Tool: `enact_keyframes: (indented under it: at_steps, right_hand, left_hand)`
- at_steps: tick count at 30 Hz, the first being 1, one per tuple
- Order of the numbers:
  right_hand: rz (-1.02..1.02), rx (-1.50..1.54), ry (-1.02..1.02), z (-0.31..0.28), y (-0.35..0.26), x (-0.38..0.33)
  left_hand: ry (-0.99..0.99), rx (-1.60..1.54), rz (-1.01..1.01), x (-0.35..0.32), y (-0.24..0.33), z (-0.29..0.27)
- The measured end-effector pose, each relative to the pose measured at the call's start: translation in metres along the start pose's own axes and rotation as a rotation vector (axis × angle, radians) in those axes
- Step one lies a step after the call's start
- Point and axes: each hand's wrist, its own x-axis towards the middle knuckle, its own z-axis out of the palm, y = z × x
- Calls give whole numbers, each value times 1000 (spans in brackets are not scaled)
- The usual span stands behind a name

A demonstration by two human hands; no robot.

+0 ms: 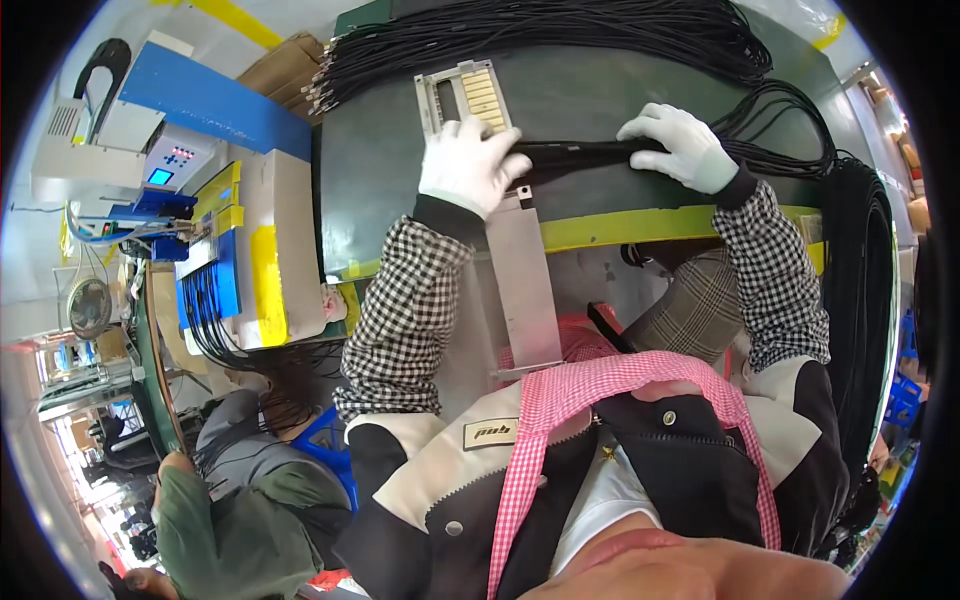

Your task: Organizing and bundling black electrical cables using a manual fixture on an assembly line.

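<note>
over one green table (370, 150), left grip (466, 165) and right grip (687, 148) hold one cable bundle (580, 157).

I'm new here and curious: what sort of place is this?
Probably a cable workshop: black cables lie bundled on a green bench, and a blue and white machine stands beside it.

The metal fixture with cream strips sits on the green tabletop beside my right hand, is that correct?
Wrong side: the head view shows the metal fixture with cream strips on the green tabletop beside your left hand.
</note>
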Motion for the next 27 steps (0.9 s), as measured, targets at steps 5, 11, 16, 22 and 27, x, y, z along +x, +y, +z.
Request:
enact_keyframes:
  at_steps: [5, 11, 16, 22, 27]
  right_hand:
    - [-108, 155, 288, 7, 28, 39]
    - [-186, -222, 832, 30, 24, 86]
    - [-384, 126, 507, 22, -29, 61]
    - [-363, 64, 327, 49, -45, 69]
    - [-254, 96, 434, 50, -42, 84]
  left_hand:
    - [101, -216, -137, 14, -17, 21]
    - [537, 381, -218, 19, -47, 8]
    - [433, -485, -373, -13, -40, -20]
    - [112, -558, -413, -44, -8, -26]
    - [312, -356, -326, -38, -21, -8]
